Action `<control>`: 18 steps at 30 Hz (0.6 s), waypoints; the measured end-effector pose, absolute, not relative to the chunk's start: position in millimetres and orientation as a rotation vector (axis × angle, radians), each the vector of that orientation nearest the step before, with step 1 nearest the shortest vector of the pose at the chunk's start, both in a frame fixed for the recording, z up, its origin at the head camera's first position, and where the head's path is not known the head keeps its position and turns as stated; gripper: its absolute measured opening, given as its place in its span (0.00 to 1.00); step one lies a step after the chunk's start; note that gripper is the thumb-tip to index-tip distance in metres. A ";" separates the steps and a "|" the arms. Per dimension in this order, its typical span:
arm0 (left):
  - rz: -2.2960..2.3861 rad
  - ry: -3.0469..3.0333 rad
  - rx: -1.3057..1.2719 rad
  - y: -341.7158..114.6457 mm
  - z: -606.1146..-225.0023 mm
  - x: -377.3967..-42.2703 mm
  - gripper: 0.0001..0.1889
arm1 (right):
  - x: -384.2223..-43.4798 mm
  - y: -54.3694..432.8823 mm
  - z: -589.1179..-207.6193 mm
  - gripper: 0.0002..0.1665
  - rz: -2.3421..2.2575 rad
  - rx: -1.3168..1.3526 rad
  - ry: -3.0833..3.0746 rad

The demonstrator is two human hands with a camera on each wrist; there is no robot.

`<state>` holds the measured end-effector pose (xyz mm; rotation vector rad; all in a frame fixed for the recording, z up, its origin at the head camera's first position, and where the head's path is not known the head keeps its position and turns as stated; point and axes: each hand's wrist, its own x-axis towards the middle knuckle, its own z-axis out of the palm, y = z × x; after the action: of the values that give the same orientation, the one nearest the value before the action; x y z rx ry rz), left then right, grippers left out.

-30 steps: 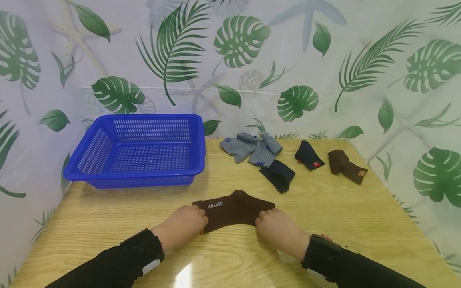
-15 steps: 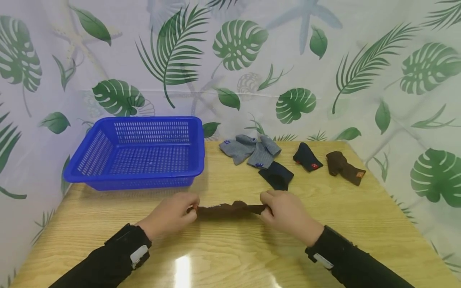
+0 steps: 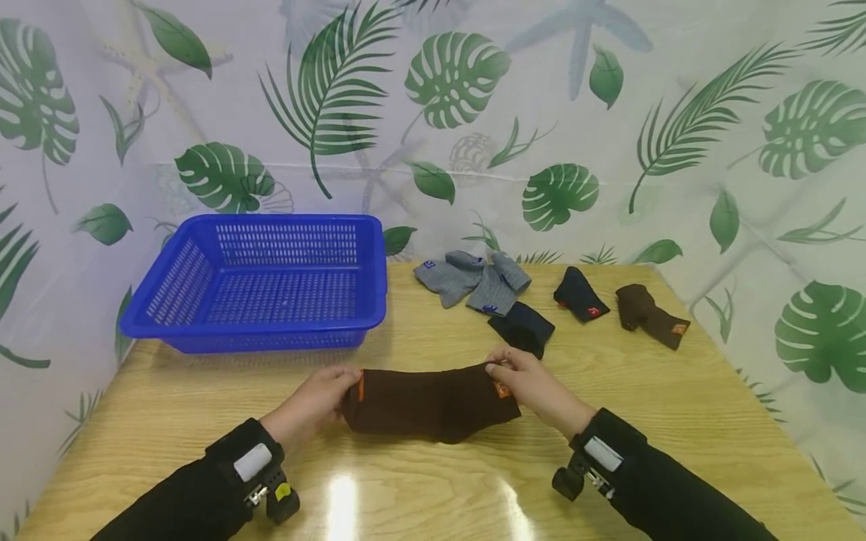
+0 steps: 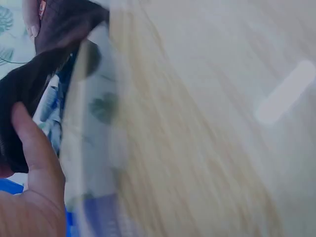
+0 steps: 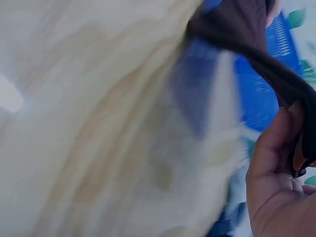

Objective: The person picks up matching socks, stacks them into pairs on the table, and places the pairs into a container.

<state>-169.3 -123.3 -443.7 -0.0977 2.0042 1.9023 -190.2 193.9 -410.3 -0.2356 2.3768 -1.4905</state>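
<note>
A dark brown sock [image 3: 433, 406] is stretched sideways between both hands, just above the table. My left hand [image 3: 319, 400] pinches its left end, beside a short orange line. At the right end, my right hand [image 3: 541, 387] pinches the cuff corner near an orange label. In the left wrist view the thumb of the left hand [image 4: 42, 168] presses on the dark fabric. From the right wrist, the sock [image 5: 279, 74] runs away from the right hand [image 5: 276, 177] toward the other hand. Some fingers are hidden behind the fabric.
A blue plastic basket [image 3: 291, 297] stands at the back left. Two grey socks [image 3: 449, 278] lie back centre, overlapping a dark navy sock [image 3: 524, 323]. Farther right are another navy sock [image 3: 580, 293] and a brown sock [image 3: 652, 315]. A leaf-patterned cloth [image 3: 467, 188] hangs behind the wooden table [image 3: 406, 496].
The brown sock has been turned over: its "COTTON" lettering showed first, then it was seen edge-on, and now its orange label and line face up. The other socks and basket stay put.
</note>
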 end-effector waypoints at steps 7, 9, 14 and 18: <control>1.648 2.303 -0.102 -129.0 -455.8 -179.6 0.12 | -205.3 195.0 -431.3 0.15 -1.371 -0.187 2.434; 1.605 2.354 -0.100 -130.1 -458.1 -181.6 0.12 | -209.7 195.5 -434.6 0.15 -1.336 -0.202 2.465; 1.505 2.471 -0.046 -129.0 -455.3 -183.8 0.13 | -215.3 196.8 -437.9 0.15 -1.257 -0.242 2.519; 1.276 2.757 0.151 -126.2 -443.9 -183.3 0.12 | -209.4 195.0 -433.4 0.20 -1.061 -0.325 2.635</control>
<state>-183.3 -126.2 -443.9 0.1508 2.7568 1.2764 -209.4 195.0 -433.4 -0.3251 2.6351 -1.0607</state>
